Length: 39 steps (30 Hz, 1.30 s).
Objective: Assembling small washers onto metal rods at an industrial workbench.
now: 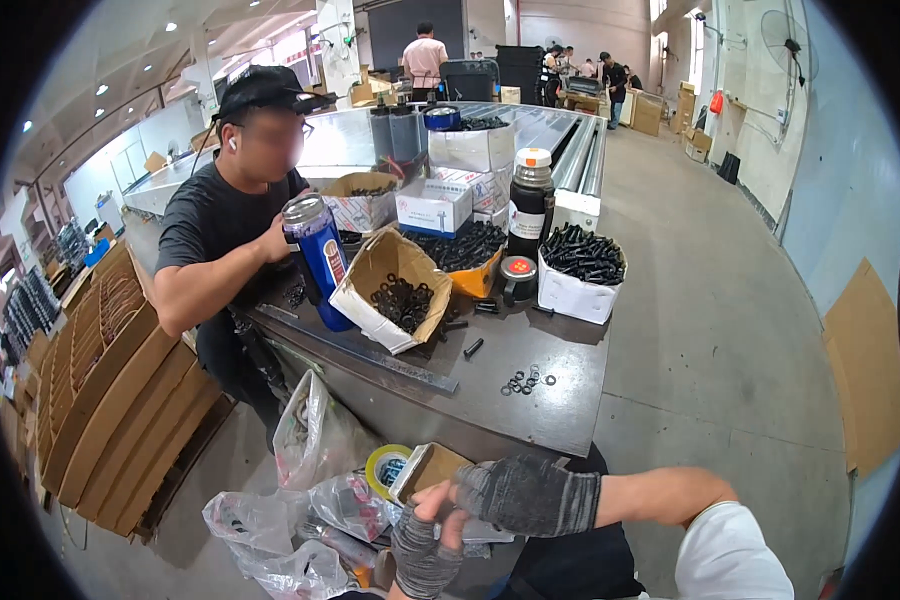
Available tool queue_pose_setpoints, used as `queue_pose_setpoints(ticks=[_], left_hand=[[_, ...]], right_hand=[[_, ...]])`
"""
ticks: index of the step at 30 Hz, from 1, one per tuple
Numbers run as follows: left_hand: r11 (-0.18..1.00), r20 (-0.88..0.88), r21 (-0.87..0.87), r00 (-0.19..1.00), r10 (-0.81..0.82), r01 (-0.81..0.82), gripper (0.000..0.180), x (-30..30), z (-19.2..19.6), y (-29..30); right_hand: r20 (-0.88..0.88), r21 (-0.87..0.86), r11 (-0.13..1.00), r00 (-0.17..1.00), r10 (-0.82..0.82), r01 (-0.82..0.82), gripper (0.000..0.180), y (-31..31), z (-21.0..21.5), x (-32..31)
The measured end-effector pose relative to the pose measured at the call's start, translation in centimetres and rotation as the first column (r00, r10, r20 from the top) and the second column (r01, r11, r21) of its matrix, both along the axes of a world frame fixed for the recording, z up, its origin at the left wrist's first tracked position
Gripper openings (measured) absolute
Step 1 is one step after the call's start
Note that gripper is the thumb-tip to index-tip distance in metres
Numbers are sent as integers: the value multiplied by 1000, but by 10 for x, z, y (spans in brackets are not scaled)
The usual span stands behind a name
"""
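My left hand (426,550) and my right hand (525,495), both in grey fingerless knit gloves, meet in front of me, below the table's near edge. The left fingers are curled with the thumb bent in. My right hand is turned back-up, its fingers pressed together at the left fingertips. Anything pinched between them is hidden. Just beyond the hands is a small open cardboard box (432,468), with a yellow tape roll (388,468) beside it. On the tabletop ahead lie several loose black washers (523,383) and a single black bolt (473,348).
A tilted carton of black rings (402,302) and a white box heaped with black bolts (582,268) stand on the table (530,425). A metal straightedge (400,372) lies along its edge. Across the left corner, a co-worker (232,205) holds a blue flask (322,262). Plastic bags (315,440) sit below.
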State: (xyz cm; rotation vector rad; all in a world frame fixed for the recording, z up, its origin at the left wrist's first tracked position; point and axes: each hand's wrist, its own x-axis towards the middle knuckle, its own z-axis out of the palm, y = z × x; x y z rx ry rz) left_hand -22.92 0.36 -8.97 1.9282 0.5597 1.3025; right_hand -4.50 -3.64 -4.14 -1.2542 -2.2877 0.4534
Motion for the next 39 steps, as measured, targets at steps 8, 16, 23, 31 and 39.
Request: queue_pose_setpoints(ticks=[8, 16, 23, 31, 39], left_hand=[[954, 80, -216, 970, 230, -209, 12, -19, -15, 3], [872, 287, -479, 922, 259, -96, 9, 2, -16, 0], [895, 280, -441, 937, 209, -68, 7, 4, -30, -5], [983, 195, -174, 976, 95, -61, 12, 5, -44, -6], [886, 122, -457, 992, -26, 79, 27, 10, -33, -15]], right_hand=[[-166, -12, 961, 947, -275, 277, 22, -4, 10, -26], [-776, -362, 902, 461, -432, 236, 21, -1, -33, -36], [-818, -361, 907, 395, -419, 216, 18, -12, -59, -48], [-772, -362, 866, 409, -486, 346, 19, -22, -52, -39], [-571, -55, 876, 705, -421, 478, 16, -27, -45, -18]])
